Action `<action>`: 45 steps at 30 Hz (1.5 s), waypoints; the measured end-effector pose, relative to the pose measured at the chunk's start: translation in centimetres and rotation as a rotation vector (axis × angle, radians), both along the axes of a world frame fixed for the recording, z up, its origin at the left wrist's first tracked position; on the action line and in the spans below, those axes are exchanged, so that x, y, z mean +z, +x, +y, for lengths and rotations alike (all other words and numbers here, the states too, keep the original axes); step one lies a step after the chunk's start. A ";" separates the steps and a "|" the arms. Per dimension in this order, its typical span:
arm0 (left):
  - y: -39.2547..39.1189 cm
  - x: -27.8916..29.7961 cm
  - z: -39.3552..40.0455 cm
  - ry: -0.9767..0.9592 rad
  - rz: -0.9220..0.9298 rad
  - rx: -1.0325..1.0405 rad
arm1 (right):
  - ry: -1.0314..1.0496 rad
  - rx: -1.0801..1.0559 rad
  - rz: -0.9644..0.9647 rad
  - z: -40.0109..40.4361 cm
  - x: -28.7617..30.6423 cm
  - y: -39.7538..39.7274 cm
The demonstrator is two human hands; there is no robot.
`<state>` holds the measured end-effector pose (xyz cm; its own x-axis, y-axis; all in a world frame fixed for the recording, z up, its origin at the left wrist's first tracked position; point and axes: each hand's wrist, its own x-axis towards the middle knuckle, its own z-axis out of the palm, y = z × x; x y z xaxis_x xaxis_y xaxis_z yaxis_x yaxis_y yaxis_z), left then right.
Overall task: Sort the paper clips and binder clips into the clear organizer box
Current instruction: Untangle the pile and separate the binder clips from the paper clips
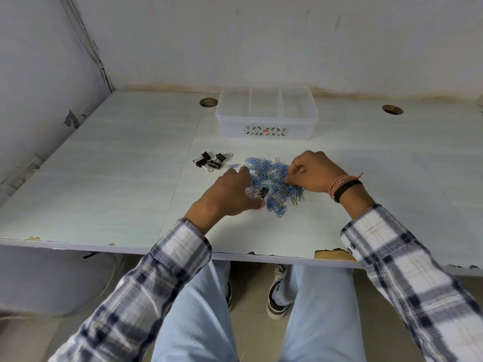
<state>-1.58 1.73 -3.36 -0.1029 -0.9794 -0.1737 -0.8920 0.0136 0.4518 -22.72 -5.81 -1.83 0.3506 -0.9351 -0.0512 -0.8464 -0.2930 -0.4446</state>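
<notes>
**Picking binder clips out of the tangle before anything goes in the box**

The person works over a heap of blue paper clips (274, 181) in the middle of the counter (104, 178). The left hand (227, 192) lies over the heap's left edge, fingers curled down beside a black binder clip (264, 192) half buried in it; whether the fingers already grip that clip cannot be told. The right hand (313, 171) is bent at the heap's right side, thumb and fingertips pinching into the paper clips.

A small group of binder clips (210, 162) sits apart to the left, with a few stray paper clips near it. The clear organizer box (266, 126) stands beyond the heap, well apart from both hands, and its three compartments look empty, so the sorting has apparently barely started.

To do this step well, the buried binder clip should probably be lifted straight up while the other hand holds the heap down, since linked paper clips tend to trail along. Shaking the clip free over the heap would likely keep strays off the counter. Each kind then needs its own compartment.
</notes>
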 end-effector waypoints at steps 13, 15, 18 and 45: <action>0.0 0.1 0.7 -0.086 0.145 0.056 | -0.018 -0.177 -0.110 0.4 1.5 0.2; 0.0 0.5 0.7 -0.079 0.198 0.054 | -0.014 -0.196 -0.175 0.2 2.1 -0.1; -0.1 0.6 0.5 -0.080 0.217 0.039 | -0.052 -0.180 -0.243 0.3 2.7 0.0; 0.8 -0.4 -0.5 -0.286 0.142 -0.103 | 0.242 -0.226 -0.726 0.4 0.2 0.3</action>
<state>-0.76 1.19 -3.80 -0.2075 -0.9696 0.1295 -0.8078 0.2445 0.5363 -22.42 -5.46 -1.67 0.1772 -0.9797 -0.0935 -0.3479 0.0265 -0.9372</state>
